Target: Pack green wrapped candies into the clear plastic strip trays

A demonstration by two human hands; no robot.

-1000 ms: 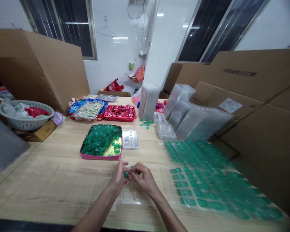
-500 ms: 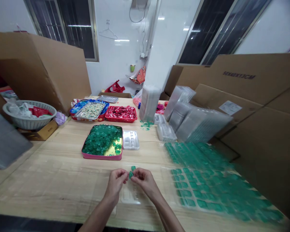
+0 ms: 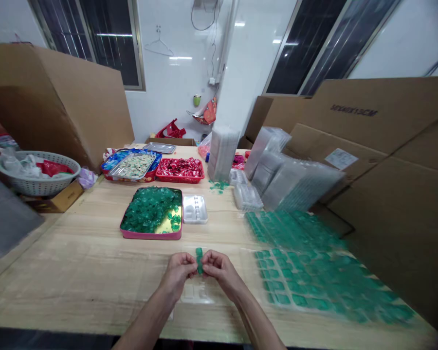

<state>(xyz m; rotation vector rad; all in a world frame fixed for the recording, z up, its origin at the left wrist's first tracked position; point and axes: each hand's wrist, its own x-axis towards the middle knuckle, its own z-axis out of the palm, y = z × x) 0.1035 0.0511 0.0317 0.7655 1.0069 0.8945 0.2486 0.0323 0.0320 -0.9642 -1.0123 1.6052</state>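
Between my two hands, a small green translucent piece (image 3: pixel 199 266) is held upright over a clear plastic tray (image 3: pixel 197 295) at the front centre of the table. My left hand (image 3: pixel 180 273) pinches it from the left, fingers closed. From the right, my right hand (image 3: pixel 219 270) grips it with closed fingertips. Behind them stands a pink-rimmed tin (image 3: pixel 151 236) with a heap of green pieces (image 3: pixel 149 209). A small clear tray (image 3: pixel 195 209) lies against the tin's right side.
Trays filled with green pieces (image 3: pixel 295 279) cover the right side. Behind them lean stacked clear trays (image 3: pixel 292 182). A red tray (image 3: pixel 180 179) of red wrapped pieces stands farther back. Cardboard boxes (image 3: pixel 83 97) and a basket (image 3: pixel 40 180) are at the left.
My hands have come closer together around the green pieces, which now line up in one upright strip. The whole view has shifted slightly.
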